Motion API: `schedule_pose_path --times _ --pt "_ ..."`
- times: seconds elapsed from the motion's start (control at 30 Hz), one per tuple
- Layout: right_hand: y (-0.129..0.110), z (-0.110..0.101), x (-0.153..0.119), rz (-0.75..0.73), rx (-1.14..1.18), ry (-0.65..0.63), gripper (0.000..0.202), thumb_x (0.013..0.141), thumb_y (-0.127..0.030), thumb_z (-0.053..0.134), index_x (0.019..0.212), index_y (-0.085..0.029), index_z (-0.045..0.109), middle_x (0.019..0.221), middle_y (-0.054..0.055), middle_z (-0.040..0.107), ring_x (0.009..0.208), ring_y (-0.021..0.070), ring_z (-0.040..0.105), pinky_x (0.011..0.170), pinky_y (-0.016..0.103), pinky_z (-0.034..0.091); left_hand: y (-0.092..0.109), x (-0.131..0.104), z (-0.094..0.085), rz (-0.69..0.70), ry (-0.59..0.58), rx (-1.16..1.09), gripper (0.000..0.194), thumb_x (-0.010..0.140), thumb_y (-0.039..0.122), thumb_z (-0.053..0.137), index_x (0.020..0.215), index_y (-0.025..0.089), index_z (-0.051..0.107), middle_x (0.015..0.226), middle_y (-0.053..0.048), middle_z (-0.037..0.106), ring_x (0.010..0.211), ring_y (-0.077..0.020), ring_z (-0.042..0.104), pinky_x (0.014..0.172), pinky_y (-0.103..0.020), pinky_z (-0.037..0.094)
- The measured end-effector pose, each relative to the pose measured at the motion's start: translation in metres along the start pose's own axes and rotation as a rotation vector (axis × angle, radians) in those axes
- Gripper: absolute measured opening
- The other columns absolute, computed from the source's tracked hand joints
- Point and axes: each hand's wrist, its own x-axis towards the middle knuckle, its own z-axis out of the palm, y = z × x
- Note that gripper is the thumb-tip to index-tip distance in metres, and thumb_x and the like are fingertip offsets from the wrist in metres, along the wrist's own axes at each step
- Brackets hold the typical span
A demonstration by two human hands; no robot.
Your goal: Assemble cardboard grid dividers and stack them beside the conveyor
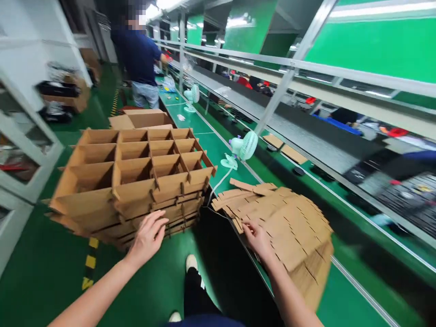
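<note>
The right hand seems to be picking among strips on the tabletop, fingers curled, grip unclear; the left hand, loosely open, seemingly empty, is beside stacked grids. Separating one strip calls for an edge pinch.

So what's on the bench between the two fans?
Mostly bare green bench top, with a small white scrap nearer the farther fan than the closer fan, as the head view shows.

2 hands, 1 grid stack, 1 cardboard pile, 2 fans, 2 shoes, 1 co-worker.
</note>
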Motion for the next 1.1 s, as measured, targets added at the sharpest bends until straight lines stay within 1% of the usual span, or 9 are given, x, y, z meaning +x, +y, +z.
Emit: schedule_pose_path --times 0.13,0.33,0.53,0.63,0.73,0.83,0.93,1.0,1.1 --pt "0.021 -0.054 -0.122 0.099 -0.137 0.031 0.034 0.088 -0.044 0.045 0.091 -0.022 0.071 0.094 0.006 0.071 0.089 0.0210 0.065 0.079 0.031 0.051 0.080 -0.004 0.068 0.160 -0.130 -0.297 0.020 0.087 0.011 0.050 0.102 0.020 0.061 0.115 -0.008 0.062 0.114 -0.0216 0.055 0.097 -0.041 0.047" --pt "0.076 -0.120 -0.266 0.444 -0.206 0.333 0.036 0.088 -0.044 0.042 0.091 -0.023 0.071 0.096 0.007 0.071 0.086 0.0218 0.066 0.076 0.031 0.051 0.235 0.027 0.142 0.457 -0.400 -0.492 0.023 0.091 0.021 0.046 0.108 0.020 0.061 0.110 -0.007 0.065 0.113 -0.0208 0.055 0.097 -0.039 0.045" --pt "0.158 -0.145 -0.374 0.632 -0.140 0.270 0.033 0.087 -0.038 0.042 0.093 -0.022 0.070 0.096 0.006 0.072 0.086 0.0226 0.066 0.082 0.033 0.049 0.378 0.033 0.224 0.457 -0.738 -0.266 0.031 0.088 0.029 0.047 0.116 0.019 0.057 0.126 -0.013 0.055 0.120 -0.0250 0.048 0.102 -0.041 0.040" --pt "0.205 -0.180 -0.430 0.643 -0.126 0.251 0.033 0.086 -0.038 0.043 0.097 -0.022 0.069 0.099 0.006 0.071 0.085 0.0213 0.066 0.080 0.031 0.049 0.454 0.014 0.269 0.404 -0.912 -0.126 0.036 0.088 0.032 0.046 0.119 0.016 0.054 0.122 -0.016 0.056 0.117 -0.0251 0.050 0.096 -0.039 0.043" --pt "0.258 -0.229 -0.507 0.724 -0.090 0.327 0.033 0.085 -0.041 0.044 0.098 -0.024 0.069 0.099 0.006 0.071 0.083 0.0213 0.067 0.079 0.031 0.050 0.517 -0.017 0.304 0.299 -0.971 0.019 0.048 0.084 0.040 0.049 0.121 0.009 0.051 0.124 -0.024 0.053 0.117 -0.0332 0.049 0.091 -0.047 0.044" --pt "0.305 -0.281 -0.594 0.882 -0.037 0.429 0.032 0.084 -0.040 0.044 0.095 -0.024 0.070 0.095 0.005 0.072 0.083 0.0223 0.067 0.078 0.032 0.050 0.551 -0.045 0.328 0.163 -0.957 0.202 0.054 0.083 0.039 0.046 0.126 0.007 0.047 0.134 -0.027 0.044 0.122 -0.0373 0.044 0.093 -0.054 0.039" --pt "0.338 -0.330 -0.661 1.066 -0.054 0.500 0.030 0.084 -0.035 0.043 0.088 -0.022 0.070 0.088 0.006 0.073 0.079 0.0227 0.068 0.075 0.032 0.050 0.561 -0.061 0.347 0.062 -0.919 0.282 0.050 0.086 0.039 0.035 0.123 0.010 0.050 0.135 -0.022 0.047 0.124 -0.0330 0.044 0.095 -0.052 0.039" --pt "0.355 -0.359 -0.686 1.172 -0.126 0.521 0.029 0.085 -0.031 0.042 0.087 -0.021 0.069 0.086 0.006 0.073 0.079 0.0223 0.068 0.073 0.031 0.049 0.565 -0.065 0.356 0.032 -0.901 0.308 0.051 0.086 0.043 0.032 0.121 0.013 0.053 0.138 -0.021 0.045 0.129 -0.0333 0.040 0.094 -0.051 0.040" --pt "0.381 -0.397 -0.703 1.315 -0.258 0.528 0.026 0.087 -0.025 0.044 0.090 -0.022 0.069 0.087 0.004 0.073 0.084 0.0201 0.068 0.074 0.027 0.047 0.585 -0.065 0.363 0.091 -0.869 0.393 0.045 0.082 0.050 0.041 0.120 0.030 0.055 0.140 -0.011 0.048 0.136 -0.0385 0.031 0.090 -0.061 0.039"
